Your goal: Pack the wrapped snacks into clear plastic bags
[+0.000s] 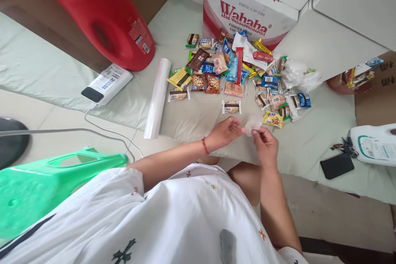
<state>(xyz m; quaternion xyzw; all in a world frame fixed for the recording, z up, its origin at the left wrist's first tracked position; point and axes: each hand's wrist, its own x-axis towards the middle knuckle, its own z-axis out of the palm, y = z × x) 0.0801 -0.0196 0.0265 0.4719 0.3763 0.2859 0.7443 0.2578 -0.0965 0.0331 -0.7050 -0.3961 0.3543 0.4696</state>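
My left hand [225, 132] and my right hand [265, 143] meet over the pale sheet [192, 115], both pinching a thin clear plastic bag [252, 125] between thumb and fingers. A red cord circles my left wrist. Just beyond the hands lies a pile of wrapped snacks [235, 72]: cookie packs, chocolate bars, small biscuit packets. The nearest are a single biscuit packet [231, 107] and a yellow cookie pack [273, 119].
A roll of clear bags [157, 98] lies left of the pile. A red jug [105, 16], a white device with a cable [107, 83], a Wahaha carton [247, 8], a green plastic stool [46, 181], a black wallet with keys [338, 164] and a white bottle [373, 144] surround the spot.
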